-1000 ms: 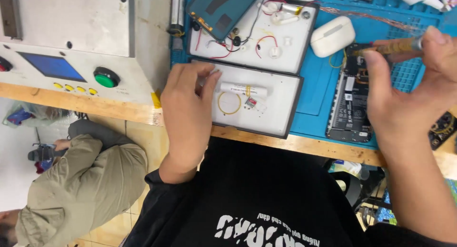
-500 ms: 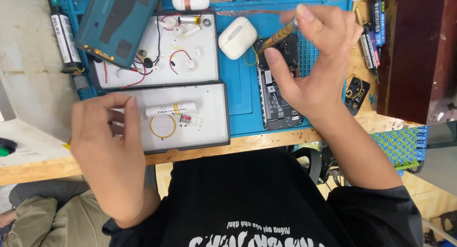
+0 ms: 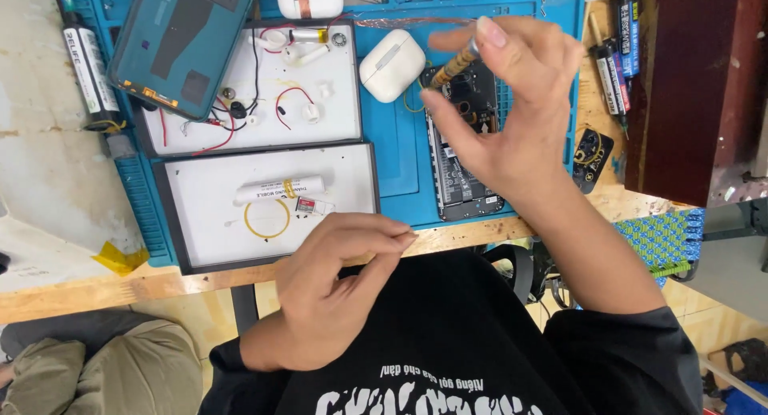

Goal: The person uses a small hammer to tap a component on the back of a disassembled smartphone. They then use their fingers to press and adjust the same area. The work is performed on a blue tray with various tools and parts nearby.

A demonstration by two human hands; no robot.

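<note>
right hand (image 3: 512, 119) pinching a slim brown-handled screwdriver (image 3: 453, 67) over the opened black phone (image 3: 464, 143); left hand (image 3: 336, 279) near the desk edge, fingertips pinched together, contents unclear.

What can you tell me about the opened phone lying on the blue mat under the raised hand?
The opened phone lies flat on the blue mat, back cover off, its long side running away from the table's front edge. Inside shows a dark board, small metal parts and a pale label near the lower half. The right hand hovers over its upper part with a thin brown-handled tool, hiding that end. A white earbud case sits just to its left. Whether the tool's tip touches the phone cannot be seen.
</note>
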